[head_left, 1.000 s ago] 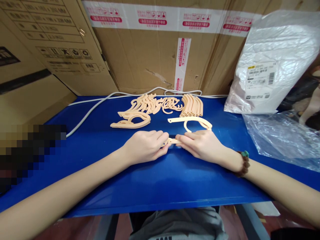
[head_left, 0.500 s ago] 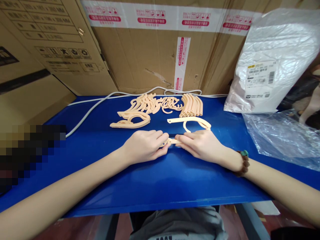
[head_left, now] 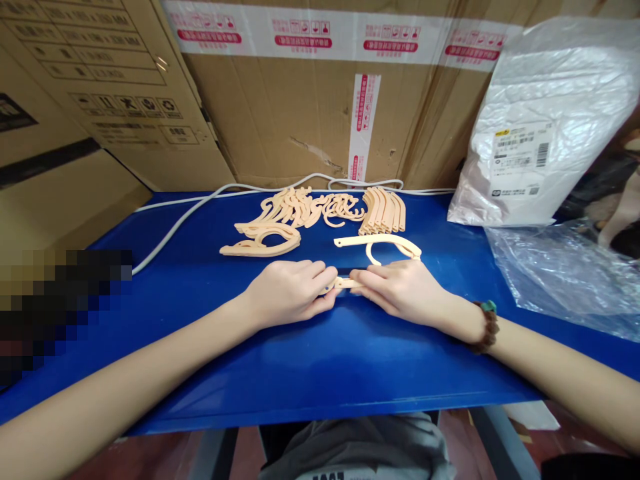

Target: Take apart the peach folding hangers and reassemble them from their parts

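My left hand [head_left: 299, 291] and my right hand [head_left: 396, 291] face each other above the blue table, fingers closed. Between them they pinch beige plastic hanger pieces [head_left: 346, 283], with small round holes showing near the left fingertips. Most of what they hold is covered by the fingers. Just behind my right hand lies a curved beige hanger arm with a hook [head_left: 377, 240]. Beyond my left hand sit folded beige hangers [head_left: 263, 241], stacked flat.
Farther back are a heap of curved beige pieces [head_left: 293, 205], small hooks [head_left: 343, 208] and a row of hanger arms [head_left: 384, 209]. A white cable [head_left: 187, 217] runs behind them, before cardboard boxes [head_left: 290, 113]. A white parcel bag [head_left: 540, 127] and clear plastic [head_left: 570, 273] lie right.
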The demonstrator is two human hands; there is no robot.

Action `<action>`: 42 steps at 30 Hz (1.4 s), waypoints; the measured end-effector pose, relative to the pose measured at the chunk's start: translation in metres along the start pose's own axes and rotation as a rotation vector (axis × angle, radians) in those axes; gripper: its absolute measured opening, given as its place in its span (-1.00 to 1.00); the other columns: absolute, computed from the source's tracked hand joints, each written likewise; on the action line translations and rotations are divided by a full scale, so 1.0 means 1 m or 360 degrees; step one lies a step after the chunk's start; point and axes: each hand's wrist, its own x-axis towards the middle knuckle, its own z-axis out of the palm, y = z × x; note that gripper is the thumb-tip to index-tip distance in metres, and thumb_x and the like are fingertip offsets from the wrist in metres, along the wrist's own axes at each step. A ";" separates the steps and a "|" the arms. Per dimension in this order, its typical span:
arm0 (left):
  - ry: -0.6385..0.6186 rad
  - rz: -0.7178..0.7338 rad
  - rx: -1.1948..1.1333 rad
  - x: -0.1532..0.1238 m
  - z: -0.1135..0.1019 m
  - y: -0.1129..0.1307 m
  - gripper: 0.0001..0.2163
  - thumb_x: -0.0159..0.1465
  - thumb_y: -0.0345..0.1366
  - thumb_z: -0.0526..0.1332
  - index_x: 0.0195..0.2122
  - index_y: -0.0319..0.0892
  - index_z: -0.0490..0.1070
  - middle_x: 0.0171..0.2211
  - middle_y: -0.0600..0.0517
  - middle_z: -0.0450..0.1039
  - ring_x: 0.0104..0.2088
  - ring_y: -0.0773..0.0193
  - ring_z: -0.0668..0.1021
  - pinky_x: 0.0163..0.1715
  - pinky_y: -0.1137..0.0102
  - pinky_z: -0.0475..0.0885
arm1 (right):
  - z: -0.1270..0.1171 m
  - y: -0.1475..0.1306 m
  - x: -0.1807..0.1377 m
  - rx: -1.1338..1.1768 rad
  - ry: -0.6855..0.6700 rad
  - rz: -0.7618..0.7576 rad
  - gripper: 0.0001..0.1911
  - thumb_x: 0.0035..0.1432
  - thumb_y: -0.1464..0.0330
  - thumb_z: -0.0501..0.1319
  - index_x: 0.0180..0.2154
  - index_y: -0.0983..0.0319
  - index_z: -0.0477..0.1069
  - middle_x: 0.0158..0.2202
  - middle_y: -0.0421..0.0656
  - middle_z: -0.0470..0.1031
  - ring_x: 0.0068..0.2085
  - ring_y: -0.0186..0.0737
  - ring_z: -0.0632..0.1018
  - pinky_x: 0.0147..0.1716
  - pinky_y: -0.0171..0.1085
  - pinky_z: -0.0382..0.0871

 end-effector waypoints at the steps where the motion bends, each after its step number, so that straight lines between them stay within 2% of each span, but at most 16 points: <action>1: 0.0010 0.0003 0.0001 0.000 0.000 0.000 -0.75 0.37 -0.28 0.05 -0.46 -0.16 0.34 -0.58 0.11 0.40 -0.58 0.35 0.45 -0.59 0.37 0.14 | 0.000 0.000 0.000 -0.0007 0.0000 -0.0002 -0.56 0.46 0.19 -0.08 -0.16 0.24 0.51 -0.38 -0.17 0.60 -0.49 -0.36 0.53 -0.47 -0.29 0.14; 19: 0.0032 0.0023 0.0011 0.000 0.002 0.000 -0.75 0.37 -0.30 0.06 -0.48 -0.15 0.32 -0.60 0.12 0.38 -0.59 0.34 0.45 -0.59 0.36 0.14 | 0.001 0.001 0.000 -0.0016 -0.0027 -0.0001 -0.57 0.46 0.19 -0.07 -0.12 0.24 0.51 -0.36 -0.17 0.61 -0.46 -0.32 0.55 -0.46 -0.30 0.16; 26: -0.0035 0.0197 -0.0175 -0.003 0.005 -0.003 -0.70 0.41 -0.24 0.02 -0.47 -0.14 0.29 -0.60 0.14 0.36 -0.61 0.34 0.45 -0.60 0.36 0.18 | -0.002 0.006 0.002 0.0002 -0.0164 -0.0172 -0.55 0.47 0.19 -0.10 -0.12 0.22 0.51 -0.39 -0.17 0.57 -0.43 -0.30 0.53 -0.42 -0.27 0.18; 32: -0.0060 0.0098 -0.0033 -0.002 0.004 -0.001 -0.70 0.43 -0.27 -0.01 -0.45 -0.16 0.30 -0.58 0.11 0.37 -0.59 0.31 0.47 -0.60 0.35 0.17 | -0.001 0.004 0.000 -0.0026 -0.0099 -0.0020 -0.58 0.45 0.18 -0.05 -0.12 0.24 0.51 -0.36 -0.15 0.60 -0.43 -0.29 0.56 -0.43 -0.29 0.20; 37: -0.0055 0.0035 0.0013 0.000 0.004 0.000 -0.70 0.43 -0.26 -0.03 -0.44 -0.16 0.29 -0.57 0.10 0.38 -0.59 0.30 0.49 -0.61 0.35 0.15 | 0.000 0.000 -0.001 -0.0033 -0.0126 0.0049 -0.57 0.46 0.19 -0.07 -0.11 0.26 0.50 -0.35 -0.14 0.62 -0.45 -0.28 0.57 -0.49 -0.28 0.16; 42: -0.0085 -0.0031 -0.0075 0.000 0.003 0.002 -0.71 0.44 -0.26 -0.05 -0.38 -0.18 0.33 -0.55 0.08 0.44 -0.57 0.30 0.52 -0.61 0.37 0.17 | -0.001 0.000 -0.001 -0.0074 -0.0058 0.0015 -0.60 0.45 0.22 -0.04 -0.12 0.29 0.51 -0.41 -0.16 0.61 -0.51 -0.30 0.54 -0.52 -0.27 0.15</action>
